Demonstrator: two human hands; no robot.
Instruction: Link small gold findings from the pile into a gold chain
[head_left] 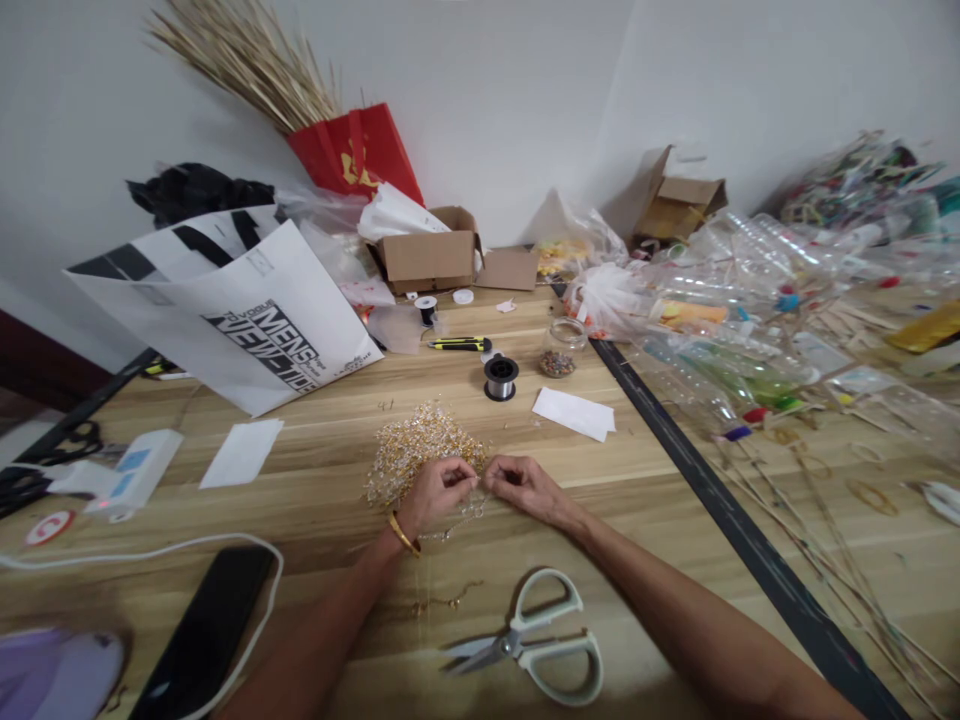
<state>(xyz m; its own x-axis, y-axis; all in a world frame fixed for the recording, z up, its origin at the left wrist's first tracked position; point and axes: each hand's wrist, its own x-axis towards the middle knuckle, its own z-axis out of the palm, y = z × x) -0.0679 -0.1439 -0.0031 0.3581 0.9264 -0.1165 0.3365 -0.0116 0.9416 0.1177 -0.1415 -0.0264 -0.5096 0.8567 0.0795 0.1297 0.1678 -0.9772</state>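
My left hand (442, 492), with a gold bangle (403, 534) at the wrist, pinches at the near edge of a pile of gold and clear beads (420, 445). Close beside it, my right hand (525, 487) is also pinched, fingertips nearly meeting the left ones. What sits between the fingertips is too small to make out. A thin beaded strand (461, 522) hangs below the left hand. Nearer to me lie a short beaded piece (448, 600) and scissors (517, 645) with pale green handles, blades apart.
Behind the hands stand a wire spool (500, 378), a glass jar of beads (559, 355) and a yellow-black cutter (459, 344). A white paper bag (225, 310) and a phone (206, 625) are on the left. Plastic bottles (750, 260) crowd the right, past a black strip (697, 470).
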